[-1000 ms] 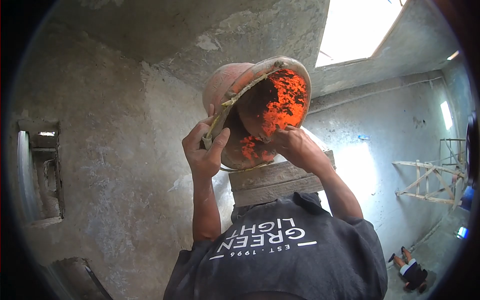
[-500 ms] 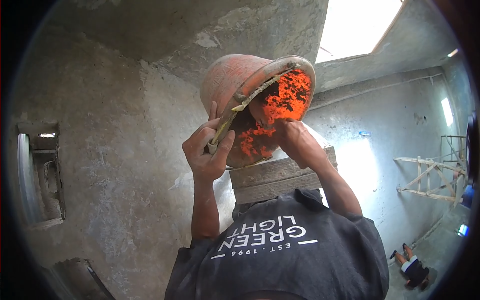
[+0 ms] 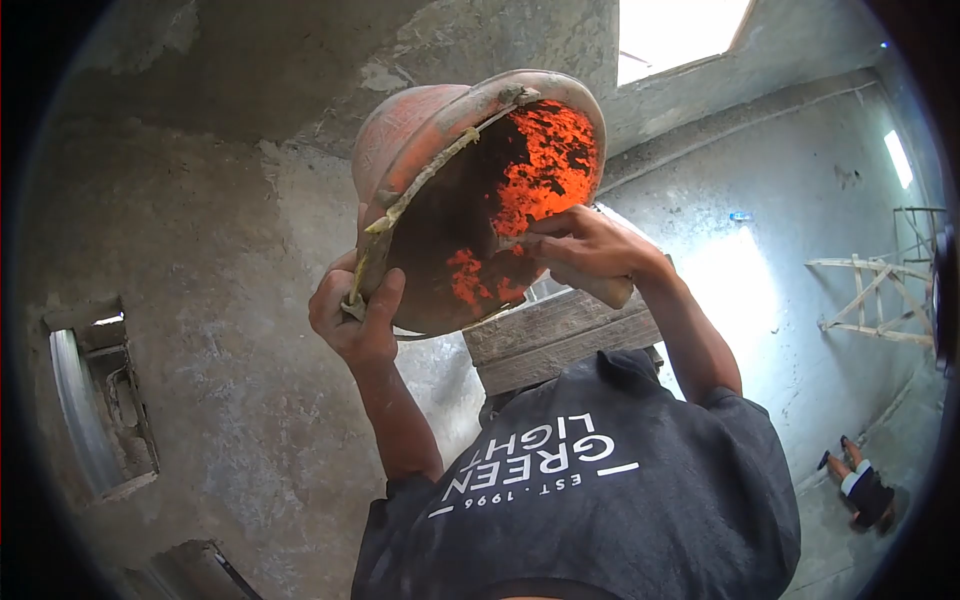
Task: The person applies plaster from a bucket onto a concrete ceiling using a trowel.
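Bucket point(image 3: 470, 190) org. w/ dk. blotches; shirt point(image 3: 620, 520) blk.

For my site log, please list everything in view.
Bucket: one, orange-red smeared grey, tilted, upper middle
Tool: apparently one, greyish, mostly hidden by the right hand
Wooden boards: at least two, grey-brown, below the bucket
Walls: several, grey, all around
Bright openings: two, white, top right and far right
Wall opening: one, grey, left
Wooden frame: one, pale, far right
Small item: one, blue, right wall, unclear
Other person: one, dark top, lower right
Shirt: one, black, white lettering, bottom middle
Left hand: one, bare, gripping bucket rim
Right hand: one, bare, at bucket's mouth
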### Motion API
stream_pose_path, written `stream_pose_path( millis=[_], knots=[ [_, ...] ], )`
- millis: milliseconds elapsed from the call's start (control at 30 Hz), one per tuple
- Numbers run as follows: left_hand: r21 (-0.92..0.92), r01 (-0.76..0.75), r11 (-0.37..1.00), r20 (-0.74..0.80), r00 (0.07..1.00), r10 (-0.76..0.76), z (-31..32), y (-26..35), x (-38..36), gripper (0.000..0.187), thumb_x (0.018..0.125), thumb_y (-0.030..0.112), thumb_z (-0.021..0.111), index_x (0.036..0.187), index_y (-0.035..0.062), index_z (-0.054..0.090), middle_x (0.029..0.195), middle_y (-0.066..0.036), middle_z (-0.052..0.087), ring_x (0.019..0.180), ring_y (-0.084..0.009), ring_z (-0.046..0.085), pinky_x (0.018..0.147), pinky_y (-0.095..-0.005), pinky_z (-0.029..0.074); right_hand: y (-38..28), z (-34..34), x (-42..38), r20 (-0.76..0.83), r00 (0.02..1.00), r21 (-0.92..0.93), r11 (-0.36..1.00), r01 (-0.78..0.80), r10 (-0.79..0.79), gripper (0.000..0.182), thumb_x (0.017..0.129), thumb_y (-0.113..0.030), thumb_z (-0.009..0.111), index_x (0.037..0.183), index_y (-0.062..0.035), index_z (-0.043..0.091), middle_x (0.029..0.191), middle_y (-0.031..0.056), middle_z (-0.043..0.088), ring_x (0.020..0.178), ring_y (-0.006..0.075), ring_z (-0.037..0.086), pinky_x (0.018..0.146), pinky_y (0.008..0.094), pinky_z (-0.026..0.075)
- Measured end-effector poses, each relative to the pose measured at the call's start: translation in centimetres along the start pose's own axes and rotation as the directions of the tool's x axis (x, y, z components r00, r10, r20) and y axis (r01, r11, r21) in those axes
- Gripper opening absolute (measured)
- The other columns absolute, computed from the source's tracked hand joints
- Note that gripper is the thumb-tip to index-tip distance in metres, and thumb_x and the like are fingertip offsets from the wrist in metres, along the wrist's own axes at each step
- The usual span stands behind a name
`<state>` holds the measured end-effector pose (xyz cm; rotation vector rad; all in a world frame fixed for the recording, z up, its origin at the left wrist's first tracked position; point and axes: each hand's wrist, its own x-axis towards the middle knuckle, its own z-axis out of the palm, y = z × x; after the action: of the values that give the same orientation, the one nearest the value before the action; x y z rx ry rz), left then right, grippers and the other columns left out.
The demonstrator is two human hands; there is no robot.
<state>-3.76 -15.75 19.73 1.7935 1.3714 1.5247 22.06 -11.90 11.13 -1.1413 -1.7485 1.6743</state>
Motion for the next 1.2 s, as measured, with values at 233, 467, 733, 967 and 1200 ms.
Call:
stream_pose_path(
  millis=[233,467,733,967,1200],
  knots=[
    [0.0,-0.069,0.998,0.018,0.997,0.069,0.8,0.1,-0.4,0.025,0.067,0.004,0.076,0.069,0.0032,0.051,0.078,-0.005,0.056,0.063,-0.0084,0.047,0.054,-0.0224,0.038,-0.5,1.8,-0.5,0.01,1.0,0.224,0.974,-0.028,0.027,0.035,0.086,-0.029,0.052,0.099,-0.0007,0.067,0.081,0.0103,0.067,0.075,0.0172,0.064,0.071,0.0311,0.05],
    [0.024,-0.061,0.998,0.068,0.996,0.059,1.4,0.0,-0.7,0.025,0.067,0.004,0.076,0.068,0.0028,0.051,0.077,-0.005,0.056,0.061,-0.0083,0.046,0.054,-0.0234,0.038,-0.9,2.1,-0.3,0.073,0.996,0.289,0.955,-0.071,0.053,0.035,0.087,-0.029,0.052,0.104,-0.003,0.068,0.086,0.0095,0.068,0.081,0.0159,0.063,0.076,0.0301,0.049],
    [-0.322,0.272,0.907,-0.092,0.944,-0.316,1.5,-0.4,-0.9,0.023,0.067,0.008,0.074,0.077,-0.0009,0.055,0.089,-0.012,0.059,0.081,-0.0172,0.057,0.074,-0.0321,0.049,1.0,2.9,0.4,0.128,0.989,0.451,0.884,-0.127,0.077,0.044,0.088,-0.027,0.051,0.121,0.0019,0.057,0.097,0.0122,0.065,0.076,0.0166,0.064,0.065,0.0289,0.055],
    [-0.364,0.299,0.882,-0.159,0.913,-0.376,2.6,0.2,-0.8,0.039,0.071,0.006,0.063,0.106,-0.0068,0.054,0.099,-0.016,0.058,0.087,-0.0259,0.059,0.08,-0.0338,0.05,-0.6,3.1,0.1,0.111,0.989,0.685,0.714,-0.147,0.097,0.041,0.092,-0.024,0.046,0.125,-0.0006,0.054,0.096,0.0087,0.063,0.076,0.0147,0.062,0.065,0.0276,0.052],
    [-0.603,0.341,0.721,-0.253,0.776,-0.578,4.1,-2.2,0.4,0.026,0.077,0.005,0.061,0.102,0.0002,0.055,0.095,-0.008,0.058,0.083,-0.02,0.058,0.076,-0.0314,0.048,-2.2,-1.5,-4.0,0.165,0.982,0.656,0.754,-0.035,-0.097,0.042,0.076,-0.019,0.062,0.111,0.0022,0.059,0.079,0.0044,0.06,0.063,0.0106,0.057,0.053,0.0253,0.046]
  ],
)
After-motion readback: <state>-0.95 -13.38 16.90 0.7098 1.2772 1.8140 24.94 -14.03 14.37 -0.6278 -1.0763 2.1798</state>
